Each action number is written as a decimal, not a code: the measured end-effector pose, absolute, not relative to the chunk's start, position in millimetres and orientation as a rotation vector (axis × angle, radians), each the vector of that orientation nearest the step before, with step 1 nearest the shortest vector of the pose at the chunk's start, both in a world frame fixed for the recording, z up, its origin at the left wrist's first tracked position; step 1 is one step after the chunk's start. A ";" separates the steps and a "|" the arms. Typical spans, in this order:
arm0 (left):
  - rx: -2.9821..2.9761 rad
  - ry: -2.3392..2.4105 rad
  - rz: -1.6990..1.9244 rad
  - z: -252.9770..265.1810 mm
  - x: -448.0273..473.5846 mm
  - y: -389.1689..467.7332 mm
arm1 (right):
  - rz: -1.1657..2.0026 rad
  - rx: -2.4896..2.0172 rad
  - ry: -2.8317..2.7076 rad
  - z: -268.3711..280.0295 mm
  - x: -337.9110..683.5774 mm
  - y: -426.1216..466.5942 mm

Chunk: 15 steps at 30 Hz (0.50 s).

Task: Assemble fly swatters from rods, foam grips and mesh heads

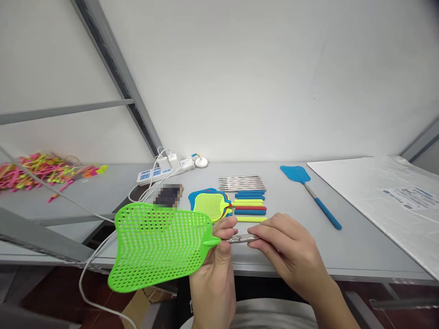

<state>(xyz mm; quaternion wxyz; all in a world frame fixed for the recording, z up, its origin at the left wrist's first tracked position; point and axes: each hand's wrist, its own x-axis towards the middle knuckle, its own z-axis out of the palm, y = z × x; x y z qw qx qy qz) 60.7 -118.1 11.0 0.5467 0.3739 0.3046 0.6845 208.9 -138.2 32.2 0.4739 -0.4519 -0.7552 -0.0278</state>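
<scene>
My left hand [219, 269] pinches the neck of a green fly swatter head [161, 244], a perforated paddle that points to the left. From the neck a silver metal rod [242, 238] runs rightward, and my right hand [291, 251] is closed on its other end, which the fingers hide. Behind my hands lies a stack of swatter heads [209, 206], yellow on top with blue and red below. Beside the stack is a column of blue, yellow and red handle grips [250, 212]. Several silver rods [242, 183] lie in a row farther back.
A blue fly swatter [322, 206] lies to the right, beside a white wrapped panel [384, 196]. At the back left are a power strip [164, 172] with cables and a blurred dark device [168, 195]. Colourful pieces [37, 171] are heaped beyond the metal frame [123, 82].
</scene>
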 end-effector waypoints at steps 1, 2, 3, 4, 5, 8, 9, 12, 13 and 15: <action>0.895 0.739 1.642 13.3 59.0 -119.3 | -0.099 -1.108 -1.848 33.3 210.5 -139.4; 0.899 0.754 1.655 15.0 57.9 -119.8 | -0.125 -1.117 -1.850 34.0 212.6 -140.6; 0.898 0.770 1.658 16.0 57.4 -119.7 | -0.146 -1.128 -1.853 34.2 215.4 -141.9; 0.896 0.780 1.655 16.3 57.5 -119.2 | -0.160 -1.141 -1.855 34.1 218.4 -143.1; 0.895 0.786 1.648 15.8 58.3 -118.5 | -0.168 -1.156 -1.858 33.7 221.6 -144.3; 0.878 0.775 1.583 10.8 64.3 -116.9 | -0.155 -1.228 -1.870 32.5 227.7 -147.0; 0.868 0.762 1.553 8.2 67.3 -117.3 | -0.144 -1.258 -1.880 32.6 227.5 -147.4; 0.837 0.721 1.420 -0.3 77.3 -121.7 | -0.068 -1.299 -1.956 34.4 219.2 -146.7; 0.815 0.706 1.372 -2.6 80.1 -123.5 | -0.031 -1.292 -1.991 35.2 215.0 -146.0; 0.779 0.687 1.317 -5.3 83.0 -125.4 | 0.030 -1.271 -2.042 36.2 208.1 -144.3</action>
